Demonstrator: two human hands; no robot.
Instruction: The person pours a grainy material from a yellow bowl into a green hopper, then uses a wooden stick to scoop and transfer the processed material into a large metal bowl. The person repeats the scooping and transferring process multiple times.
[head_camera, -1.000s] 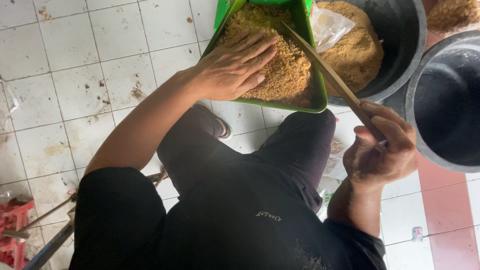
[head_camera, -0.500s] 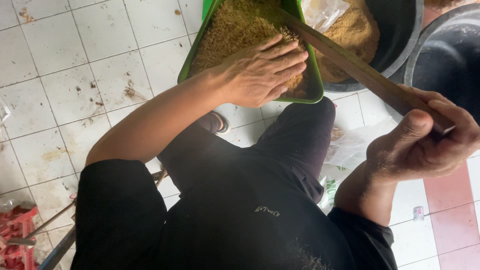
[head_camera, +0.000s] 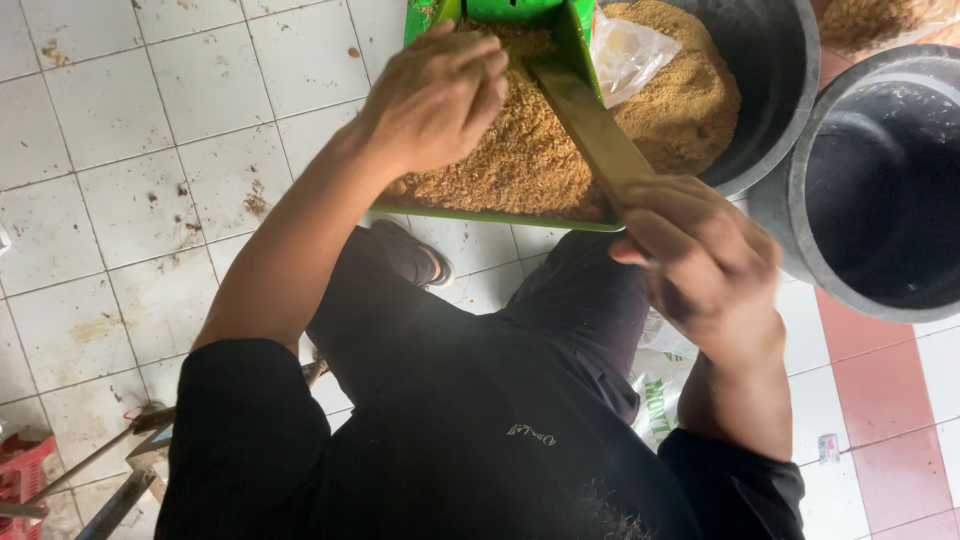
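Dustpan (head_camera: 560, 30) ahead of knees, over floor (head_camera: 130, 150), heaped with granules (head_camera: 510, 160). Left hand (head_camera: 435, 95) on granules in dustpan. Right hand (head_camera: 700, 255) nearer body, closed round stick (head_camera: 590, 125) running into dustpan. Bucket of granules (head_camera: 770, 90) behind dustpan, bag (head_camera: 625, 50) inside. Second bucket (head_camera: 870, 190) right of it. Stool (head_camera: 20, 480) far left.

Clear plastic bag (head_camera: 625, 55): crumpled, lying on the brown meal inside the dark bucket (head_camera: 775, 90). White sack with green print (head_camera: 655, 390): on the floor, partly hidden beneath the person's leg. Small packet (head_camera: 827, 448): white, on the tiles near the right edge.
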